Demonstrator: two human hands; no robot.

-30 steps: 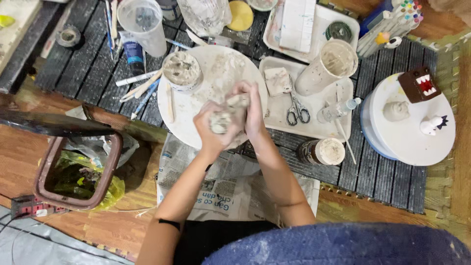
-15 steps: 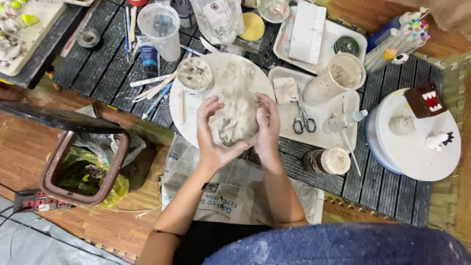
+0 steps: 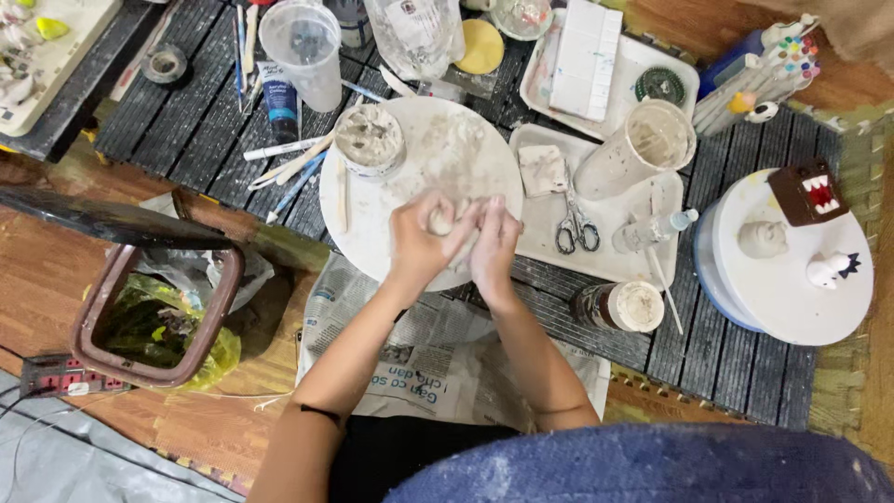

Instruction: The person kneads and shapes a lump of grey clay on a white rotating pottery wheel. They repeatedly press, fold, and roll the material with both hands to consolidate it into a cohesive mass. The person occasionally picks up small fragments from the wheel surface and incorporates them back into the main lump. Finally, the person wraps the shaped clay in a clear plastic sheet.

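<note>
Held a clay lump (image 3: 440, 222) over the round board (image 3: 372, 228), near its front edge. Left hand (image 3: 421, 240) curled round the lump, right hand (image 3: 494, 244) pressed against it from the other side, fingers closed on the clay. Clay tub (image 3: 370, 140) at the board's back left; scissors (image 3: 575, 226) on the tray (image 3: 549, 247) just right.

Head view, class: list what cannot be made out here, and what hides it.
- Clay lump: mostly hidden by the left hand and right hand.
- Clear bag: cut off by the top edge.
- Bin contents: dark, too blurred.
</note>
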